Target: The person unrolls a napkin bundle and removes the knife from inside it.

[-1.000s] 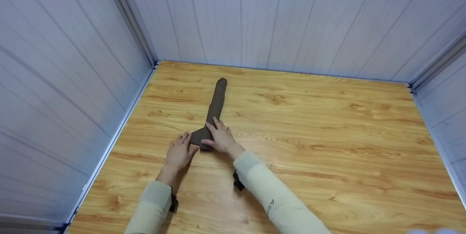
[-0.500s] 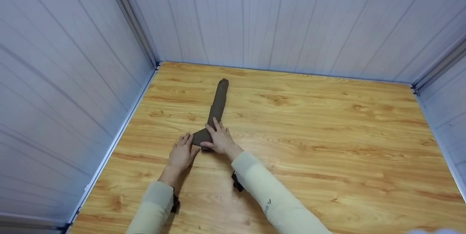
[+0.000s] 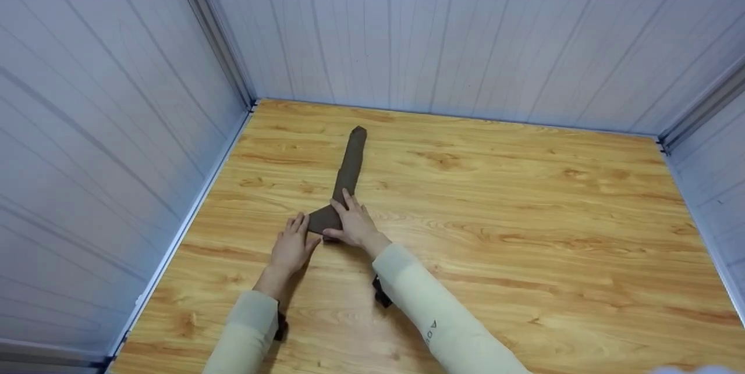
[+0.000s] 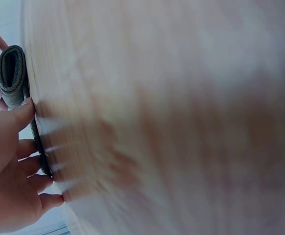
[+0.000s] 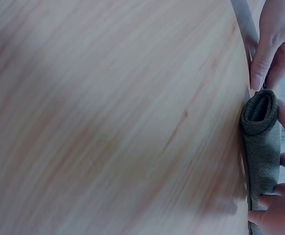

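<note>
A dark grey-brown cloth (image 3: pixel 351 164), soft like a towel, lies rolled lengthwise on the wood-patterned surface. Its near end shows as an oval coil in the left wrist view, where the cloth roll (image 4: pixel 12 73) is next to the thumb. A flat pointed flap (image 3: pixel 321 220) sticks out of the roll to the left. My left hand (image 3: pixel 290 249) rests at the flap's tip, fingers extended and thumb apart. Across the near part of the roll lies my right hand (image 3: pixel 357 224), fingers spread and thumb toward the near end. Both hands hide parts of the cloth.
The wood-patterned surface (image 3: pixel 524 217) spreads widely to the right of the cloth. Pale panel walls stand at the left (image 3: pixel 105 129), back (image 3: pixel 442 31) and right (image 3: pixel 710 188). Dark wrist devices sit under both sleeves.
Both hands stay on the cloth almost unmoved. Less of the roll's near end shows beside the right thumb than a second ago. The head view has shifted slightly.
</note>
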Available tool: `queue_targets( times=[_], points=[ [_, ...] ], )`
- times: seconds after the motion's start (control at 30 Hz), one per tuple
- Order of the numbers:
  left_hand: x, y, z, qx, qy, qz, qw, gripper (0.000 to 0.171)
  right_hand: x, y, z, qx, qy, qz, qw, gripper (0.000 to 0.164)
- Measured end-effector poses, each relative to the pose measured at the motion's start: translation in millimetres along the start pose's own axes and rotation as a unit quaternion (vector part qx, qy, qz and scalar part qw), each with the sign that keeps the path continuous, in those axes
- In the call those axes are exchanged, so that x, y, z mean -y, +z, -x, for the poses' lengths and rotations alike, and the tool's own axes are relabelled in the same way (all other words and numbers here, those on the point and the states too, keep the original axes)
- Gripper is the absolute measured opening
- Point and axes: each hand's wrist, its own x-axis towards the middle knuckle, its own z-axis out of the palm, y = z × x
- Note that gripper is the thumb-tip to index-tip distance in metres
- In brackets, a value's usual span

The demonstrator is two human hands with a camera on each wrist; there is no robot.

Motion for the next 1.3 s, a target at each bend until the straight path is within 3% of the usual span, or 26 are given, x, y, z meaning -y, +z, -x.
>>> queue_targets(
  times=[0.83, 1.3],
  points=[
    [-0.4, -0.3, 0.0, -0.002, -0.004, 0.009, 1.0000, 0.061, -11.1, -9.9, 12.0, -0.029, -0.023, 0.003, 0.999, 0.069],
    [0.6, 0.9, -0.6, 0.005, -0.009, 0.024, 0.9997, 0.061, -9.9, -7.4, 9.7, -0.022, -0.015, 0.016, 1.000, 0.068]
  ],
)
